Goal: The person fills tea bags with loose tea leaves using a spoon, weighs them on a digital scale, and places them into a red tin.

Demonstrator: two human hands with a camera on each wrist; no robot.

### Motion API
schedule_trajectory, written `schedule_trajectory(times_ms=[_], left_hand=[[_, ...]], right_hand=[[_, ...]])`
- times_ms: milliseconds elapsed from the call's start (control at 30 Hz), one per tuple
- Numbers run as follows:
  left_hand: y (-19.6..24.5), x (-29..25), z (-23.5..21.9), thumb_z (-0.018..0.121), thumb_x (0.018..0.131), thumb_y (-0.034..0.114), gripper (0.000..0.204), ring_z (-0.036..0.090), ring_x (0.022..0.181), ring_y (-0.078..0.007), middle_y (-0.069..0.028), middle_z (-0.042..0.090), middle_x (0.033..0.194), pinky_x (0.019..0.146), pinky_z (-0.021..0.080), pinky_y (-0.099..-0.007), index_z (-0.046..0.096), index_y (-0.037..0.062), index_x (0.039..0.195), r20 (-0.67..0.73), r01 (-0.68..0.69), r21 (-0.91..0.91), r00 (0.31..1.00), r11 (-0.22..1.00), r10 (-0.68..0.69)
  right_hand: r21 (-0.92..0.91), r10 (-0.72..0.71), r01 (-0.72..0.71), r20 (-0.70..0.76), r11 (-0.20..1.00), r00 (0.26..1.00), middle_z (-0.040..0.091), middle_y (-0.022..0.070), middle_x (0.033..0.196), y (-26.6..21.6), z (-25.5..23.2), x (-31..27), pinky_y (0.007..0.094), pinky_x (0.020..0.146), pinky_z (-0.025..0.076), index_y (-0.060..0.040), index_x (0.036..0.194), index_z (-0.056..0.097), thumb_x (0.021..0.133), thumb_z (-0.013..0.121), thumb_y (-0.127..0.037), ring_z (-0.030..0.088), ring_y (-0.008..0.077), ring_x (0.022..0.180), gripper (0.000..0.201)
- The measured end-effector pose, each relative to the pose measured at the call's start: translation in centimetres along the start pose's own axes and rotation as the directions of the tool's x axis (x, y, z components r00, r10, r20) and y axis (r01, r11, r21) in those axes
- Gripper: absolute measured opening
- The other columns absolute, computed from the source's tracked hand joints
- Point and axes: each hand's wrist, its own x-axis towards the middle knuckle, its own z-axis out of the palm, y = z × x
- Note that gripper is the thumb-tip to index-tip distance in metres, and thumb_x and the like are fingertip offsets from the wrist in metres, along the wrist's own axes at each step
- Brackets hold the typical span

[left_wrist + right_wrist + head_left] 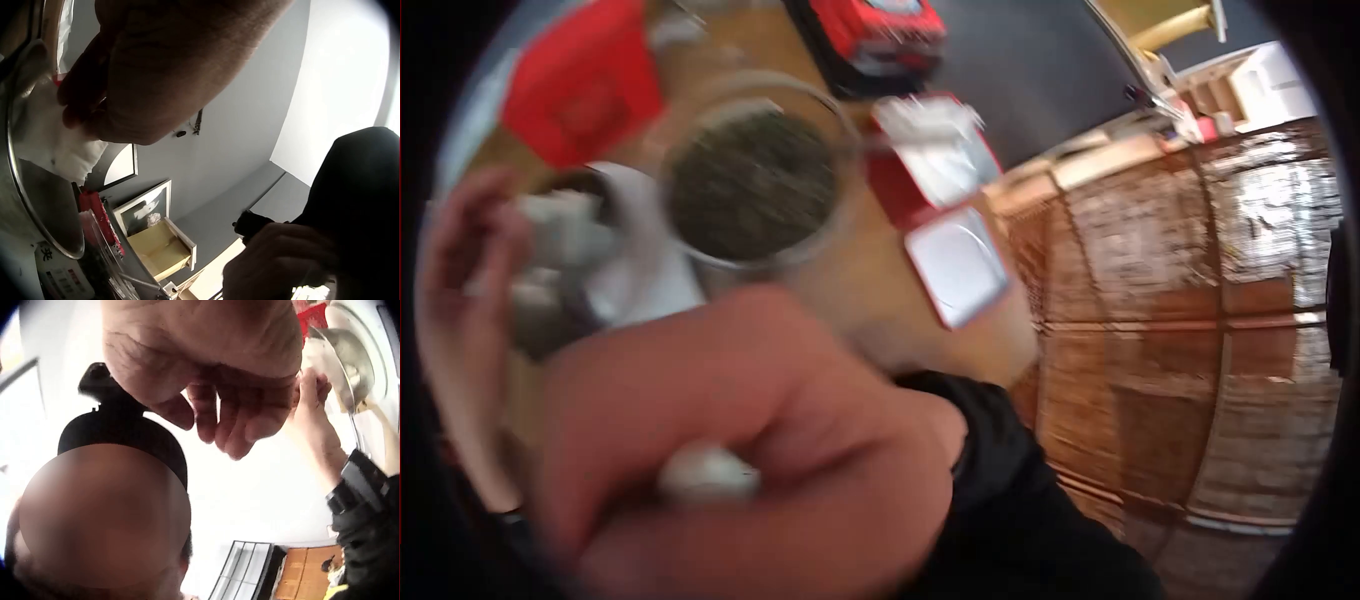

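My left hand [475, 260] is at the far left, beside a metal bowl [580, 183]. Seen from the left wrist, the fingertips of that hand [144, 75] pinch a white crumpled piece [56, 131] inside the metal bowl's rim [19, 181]. Large and blurred, my right hand [750, 430] fills the foreground, close to the head camera. In the right wrist view the right hand [209, 369] hangs loosely curled, with gaps of light between its fingers. A small white patch shows amid its fingers in the head view; I cannot tell what it is.
A clear round container [755, 185] of dark dried leaves stands mid-table. Around it are a red basket [585, 90], a red packet [890, 35], an open red box [900, 190] and its white lid [957, 268]. Tiled brown floor [1160, 400] lies right.
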Motion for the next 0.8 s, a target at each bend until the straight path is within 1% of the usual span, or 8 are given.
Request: schedule_trajectory(times_ms=[67,133,267,300,467,600,667,800], left_hand=[[3.2,-1.0,0.2,0.065,0.092,0.006,0.018,0.063,0.083,-0.0129,-0.0044,0.068,0.091,0.077,0.051,-0.0281,0.070,0.0029,0.109,0.015,-0.119,0.113,0.993,0.986,0.118],[4.7,-1.0,0.1,0.064,0.089,0.001,0.021,0.065,0.077,-0.0162,-0.0096,0.070,0.089,0.072,0.053,-0.0299,0.070,0.0042,0.109,0.070,-0.170,0.140,0.984,0.976,0.161],[4.9,-0.9,-1.7,0.067,0.085,0.003,0.020,0.071,0.071,-0.0303,-0.0177,0.070,0.081,0.067,0.056,-0.0365,0.070,0.0026,0.105,0.065,-0.189,0.058,0.981,0.980,0.185],[5.3,-1.0,-2.1,0.069,0.086,0.002,0.024,0.068,0.073,-0.0149,-0.0088,0.072,0.083,0.067,0.054,-0.0292,0.071,0.0027,0.110,0.098,-0.153,0.057,0.984,0.987,0.147],[5.1,-0.6,-2.7,0.070,0.085,0.000,0.026,0.069,0.071,-0.0140,-0.0112,0.073,0.082,0.064,0.054,-0.0274,0.069,-0.0007,0.111,0.119,-0.148,-0.001,0.982,0.989,0.147],[4.9,-0.4,-3.0,0.070,0.085,-0.002,0.026,0.068,0.072,-0.0124,-0.0105,0.073,0.083,0.065,0.054,-0.0264,0.069,-0.0013,0.111,0.128,-0.158,-0.031,0.979,0.987,0.161],[4.7,-0.5,-3.0,0.069,0.085,0.001,0.028,0.072,0.071,-0.0241,-0.0156,0.073,0.085,0.065,0.056,-0.0329,0.069,0.0017,0.113,0.121,-0.158,-0.060,0.979,0.986,0.164],[4.3,-0.5,-3.1,0.070,0.084,0.000,0.028,0.071,0.070,-0.0217,-0.0148,0.073,0.084,0.064,0.056,-0.0318,0.069,0.0014,0.112,0.134,-0.158,-0.073,0.977,0.985,0.166]], right_hand=[[-0.246,-0.029,0.047,0.076,0.968,0.997,0.063,0.0069,0.082,0.1,-1.5,0.9,0.0289,0.066,0.046,-0.0006,0.095,0.065,0.087,0.067,-0.003,0.060,0.0149,0.073,0.008],[-0.388,0.137,-0.149,-0.057,0.910,0.989,0.066,0.0092,0.088,-0.9,-1.4,0.2,0.0293,0.070,0.048,0.0035,0.097,0.069,0.084,0.067,0.004,0.065,0.0164,0.081,0.013],[-0.717,-0.175,0.006,-0.162,0.697,0.971,0.066,0.0048,0.084,-0.1,0.0,0.9,0.0243,0.059,0.048,0.0025,0.101,0.065,0.086,0.067,0.006,0.062,0.0102,0.067,0.016],[-0.702,-0.188,-0.006,-0.200,0.713,0.962,0.066,0.0048,0.082,-0.1,0.2,1.1,0.0247,0.058,0.048,0.0022,0.102,0.065,0.085,0.068,0.005,0.062,0.0104,0.066,0.018],[-0.780,-0.263,-0.042,-0.261,0.625,0.929,0.065,0.0081,0.085,1.1,-0.5,2.1,0.0272,0.058,0.050,0.0000,0.104,0.064,0.082,0.072,0.003,0.063,0.0142,0.065,0.024],[-0.913,-0.361,0.118,-0.034,0.391,0.932,0.061,0.0102,0.098,0.8,0.0,3.4,0.0286,0.065,0.050,-0.0022,0.102,0.065,0.074,0.075,0.003,0.065,0.0209,0.081,0.030],[-0.943,-0.349,0.133,0.019,0.306,0.937,0.061,0.0124,0.103,1.2,0.3,3.9,0.0345,0.073,0.052,-0.0025,0.102,0.065,0.075,0.075,0.000,0.064,0.0283,0.090,0.029],[-0.934,-0.306,0.101,-0.010,0.344,0.952,0.061,0.0133,0.106,2.0,0.5,4.8,0.0406,0.080,0.053,-0.0054,0.100,0.066,0.078,0.072,-0.007,0.063,0.0338,0.097,0.023]])
